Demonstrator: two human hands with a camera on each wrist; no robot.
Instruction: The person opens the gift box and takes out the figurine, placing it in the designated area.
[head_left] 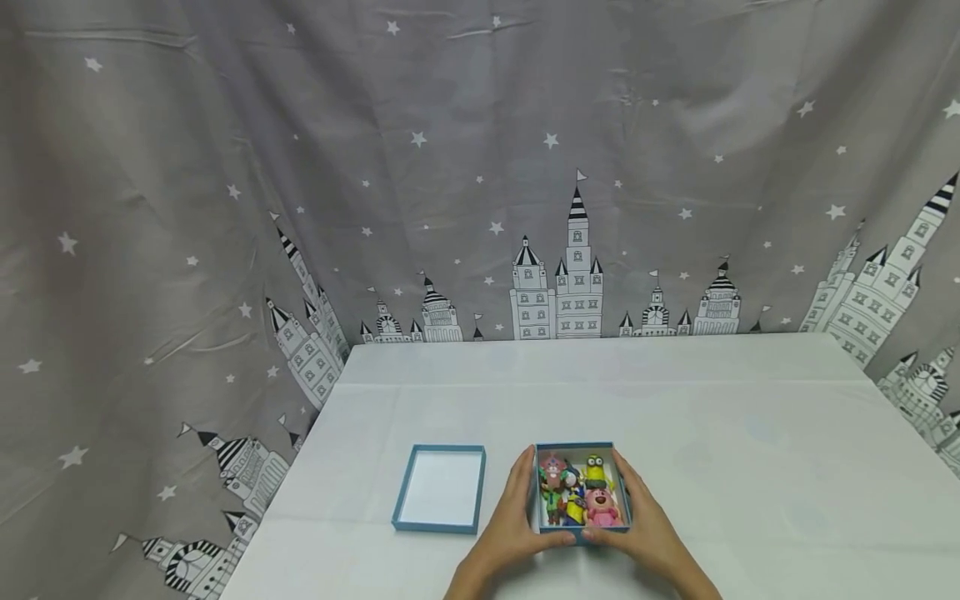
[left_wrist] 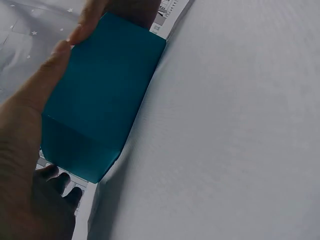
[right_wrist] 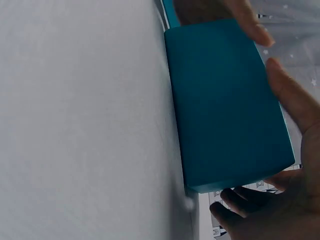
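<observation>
A blue open box (right_wrist: 225, 105) with a white inside stands in front of me in the head view. Several small toy figures fill it, among them a yellow one-piece minion (head_left: 595, 472), a pink bear (head_left: 602, 507) and a reddish-brown animal (head_left: 552, 470). My left hand (head_left: 513, 523) grips the box's left side, its thumb along the front wall. On the opposite side my right hand (head_left: 651, 527) holds it the same way, the thumbs nearly meeting at the front. Both wrist views show the box's plain blue outer wall (left_wrist: 105, 80) between thumb and fingers.
Left of the box lies a shallow blue-rimmed box lid (head_left: 437, 527), white inside facing up. Both rest on a white table (head_left: 720, 433). A grey curtain (head_left: 465, 92) with stars and castles hangs behind the table and along its left side.
</observation>
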